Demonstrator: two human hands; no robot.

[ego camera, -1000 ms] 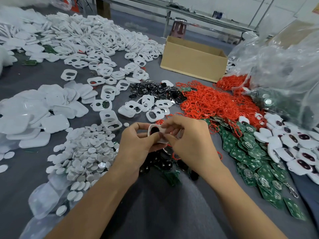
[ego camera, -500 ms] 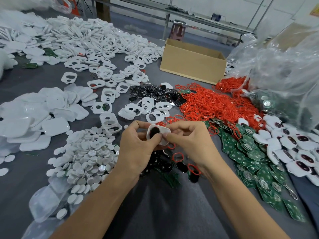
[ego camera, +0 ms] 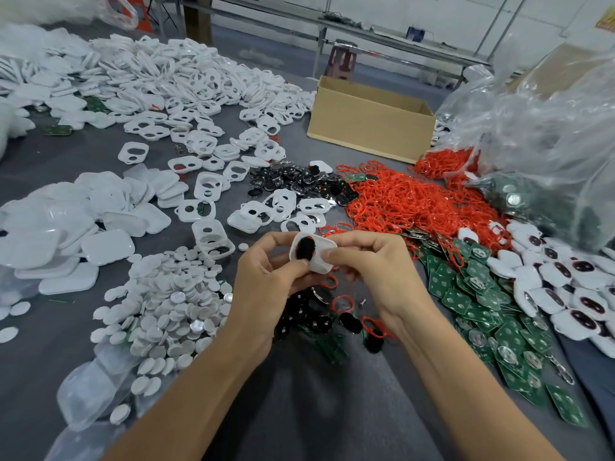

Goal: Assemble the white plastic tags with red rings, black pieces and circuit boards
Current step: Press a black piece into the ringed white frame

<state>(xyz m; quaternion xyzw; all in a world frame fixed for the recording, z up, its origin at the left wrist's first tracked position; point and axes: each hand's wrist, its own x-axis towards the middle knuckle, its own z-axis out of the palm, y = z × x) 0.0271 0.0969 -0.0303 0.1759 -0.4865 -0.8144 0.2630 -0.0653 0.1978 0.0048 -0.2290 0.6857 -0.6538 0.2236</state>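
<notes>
Item in hand: one white plastic tag point(ego camera: 320, 259), a rounded-square shell of smooth moulded plastic, held above the near centre of the grey cloth table point(ego camera: 299, 410). The left hand point(ego camera: 269, 284) pinches its left edge with curled fingers and thumb; the right hand point(ego camera: 379, 274) pinches its right edge the same way, thumb on the face. An oval black piece point(ego camera: 303, 249) sits in the tag's opening with a trace of red at its rim, so the step appears to be seating the black piece and red ring in the shell. The next move probably calls for pressing the insert flush, then taking a circuit board from the right. Stock: thin, springy-looking red rings point(ego camera: 399, 201) heaped right of centre; flat green circuit boards point(ego camera: 482, 304) with round metal contacts, near right; glossy black pieces point(ego camera: 312, 322) under the hands, more point(ego camera: 293, 181) farther off; small matte white discs point(ego camera: 166, 304), near left; solid white covers point(ego camera: 83, 224), left; open white frames point(ego camera: 199, 94) with two cut-outs, far left. Tags already fitted with dark inserts point(ego camera: 565, 281) lie at the right edge. Also present: a cardboard box point(ego camera: 369, 128), far centre; crinkled clear plastic bags point(ego camera: 549, 128), far right.
</notes>
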